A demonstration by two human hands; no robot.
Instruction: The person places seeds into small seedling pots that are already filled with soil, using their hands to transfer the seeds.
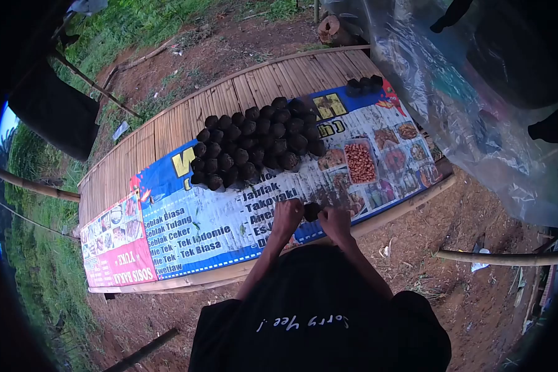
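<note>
A small black bag (312,212), seemingly a soil-filled seedling bag, sits between my hands near the table's front edge. My left hand (287,215) is closed against its left side. On the other side, my right hand (335,222) has its fingers curled in at the bag's right edge; the fingertips are hard to make out. Just beyond, a clear plastic tray (347,162) holds many reddish-brown seeds or nuts (361,162). A tight cluster of similar black bags (248,142) stands upright to the left of the tray.
A printed banner (214,226) covers much of the bamboo-slat table (254,87). Several more black bags (364,85) stand at the far right corner. Clear plastic sheeting (415,74) hangs along the right. Bamboo poles (502,257) project at the sides, and a cut log (335,31) lies behind.
</note>
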